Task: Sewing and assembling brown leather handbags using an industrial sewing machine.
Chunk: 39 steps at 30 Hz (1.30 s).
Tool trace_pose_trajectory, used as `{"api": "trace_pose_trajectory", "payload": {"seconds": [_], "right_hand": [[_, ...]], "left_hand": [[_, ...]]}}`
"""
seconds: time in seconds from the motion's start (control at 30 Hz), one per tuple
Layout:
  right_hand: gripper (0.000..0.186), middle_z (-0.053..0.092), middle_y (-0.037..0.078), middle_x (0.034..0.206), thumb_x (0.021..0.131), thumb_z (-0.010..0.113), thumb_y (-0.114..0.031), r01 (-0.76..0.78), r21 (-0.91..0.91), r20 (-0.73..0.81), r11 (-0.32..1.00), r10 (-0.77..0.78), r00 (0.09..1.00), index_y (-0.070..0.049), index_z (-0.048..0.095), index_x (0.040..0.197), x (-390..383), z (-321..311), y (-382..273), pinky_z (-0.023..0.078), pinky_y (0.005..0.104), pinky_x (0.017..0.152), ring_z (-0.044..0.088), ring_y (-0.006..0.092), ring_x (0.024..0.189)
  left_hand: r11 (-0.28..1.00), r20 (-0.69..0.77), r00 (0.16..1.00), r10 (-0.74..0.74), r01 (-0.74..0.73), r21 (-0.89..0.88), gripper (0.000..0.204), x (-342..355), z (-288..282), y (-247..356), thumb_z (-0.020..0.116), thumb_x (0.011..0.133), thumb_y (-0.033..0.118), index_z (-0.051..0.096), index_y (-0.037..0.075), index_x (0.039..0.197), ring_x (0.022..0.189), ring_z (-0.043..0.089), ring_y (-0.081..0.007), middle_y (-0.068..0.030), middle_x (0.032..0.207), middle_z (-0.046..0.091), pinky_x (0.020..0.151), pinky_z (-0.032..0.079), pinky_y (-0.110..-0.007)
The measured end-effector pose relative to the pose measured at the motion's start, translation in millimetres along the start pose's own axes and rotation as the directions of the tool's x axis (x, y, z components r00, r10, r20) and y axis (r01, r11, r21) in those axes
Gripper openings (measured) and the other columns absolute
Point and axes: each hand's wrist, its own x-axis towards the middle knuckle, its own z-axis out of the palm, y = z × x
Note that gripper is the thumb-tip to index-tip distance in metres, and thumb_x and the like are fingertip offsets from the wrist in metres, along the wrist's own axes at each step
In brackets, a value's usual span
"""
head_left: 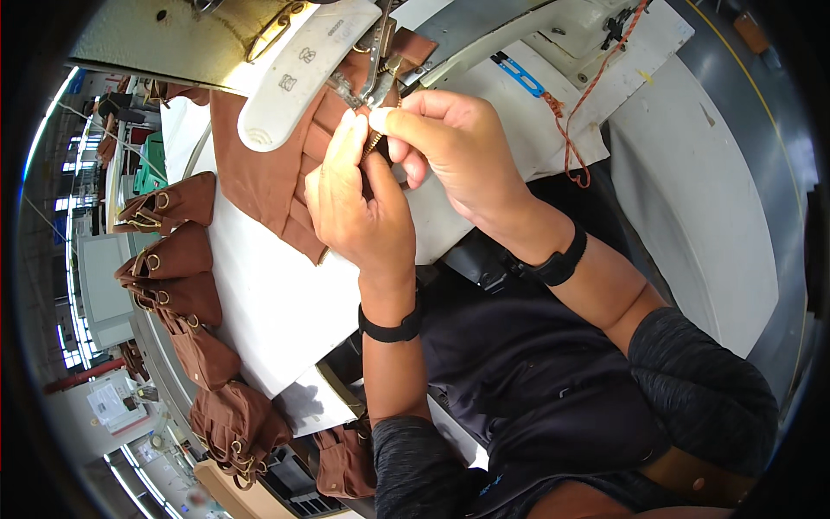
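Several parts are obscured. The sewing machine [173, 43] is cut off by the upper edge, and its white bar [303, 78] covers part of the brown cloth [259, 173]. The left hand [361, 203] covers more of the cloth, including much of its right side. The needle point cannot be made out among the metal parts around the presser foot [373, 93].

The brown cloth lies on the white table [268, 320], partly beneath the machine. Its lower corner points toward the person. With so much covered, its full long axis cannot be established. A gold-toothed zipper [373, 144] shows between the hands, slanting from upper right to lower left, its upper end near the foot.

The left hand rests over the cloth, its fingers extended toward the foot and its thumb apart from them, across the zipper. Whether they clamp the material cannot be told. The right hand [458, 147] is at the zipper's right side, thumb stretched toward the foot and fingers curled; what lies between them is hidden, so closure cannot be confirmed.

Brown bags [177, 268] stand in a row at left. Blue thread snips [519, 75] lie at upper right, beside an orange cord [581, 117].
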Motion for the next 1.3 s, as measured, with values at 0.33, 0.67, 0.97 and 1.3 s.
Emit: {"api": "trace_pose_trajectory", "payload": {"seconds": [0.33,0.67,0.97,1.3], "right_hand": [[0.026,0.064,0.003,0.067,0.096,0.068,-0.016,-0.037,0.061,-0.027,0.997,0.039,0.999,-0.002,0.066,0.075,0.1,1.7,-3.7,0.046,0.0239,0.05,0.057,0.0089,0.052],[0.025,0.069,0.005,0.075,0.099,0.069,-0.02,-0.078,0.106,-0.024,0.991,0.081,0.996,-0.002,0.071,0.083,-1.8,2.3,-4.7,0.051,0.0259,0.052,0.058,0.0091,0.055],[0.023,0.067,0.003,0.068,0.094,0.069,-0.017,0.092,-0.109,-0.117,0.99,-0.104,0.988,0.002,0.072,0.081,7.5,1.1,-0.5,0.045,0.0228,0.049,0.057,0.0056,0.053],[0.018,0.063,0.003,0.059,0.093,0.071,-0.011,0.351,-0.469,-0.059,0.811,-0.425,0.903,0.001,0.067,0.081,17.2,-3.5,16.0,0.043,0.027,0.047,0.059,0.0073,0.052]], "left_hand": [[0.995,0.016,0.998,0.059,-0.06,0.074,0.032,5.3,-3.3,-4.6,0.07,0.085,-0.007,0.078,0.009,0.112,0.084,0.067,-0.0188,-0.0042,0.113,0.079,0.077,0.05,-0.032],[0.997,-0.009,0.998,0.054,-0.053,0.064,0.029,9.1,-2.8,-6.9,0.07,0.085,-0.007,0.078,0.009,0.108,0.089,0.07,-0.0197,-0.0043,0.112,0.079,0.083,0.05,-0.033],[0.993,0.04,0.995,0.094,-0.097,0.067,0.027,15.8,-7.0,-9.4,0.072,0.085,-0.007,0.079,0.009,0.105,0.092,0.071,-0.0206,-0.0043,0.108,0.079,0.085,0.05,-0.033],[0.991,0.059,0.997,0.057,-0.064,0.114,0.022,19.1,-8.8,-1.5,0.074,0.086,-0.002,0.078,0.01,0.104,0.094,0.07,-0.0209,-0.003,0.108,0.079,0.085,0.05,-0.034]]}}
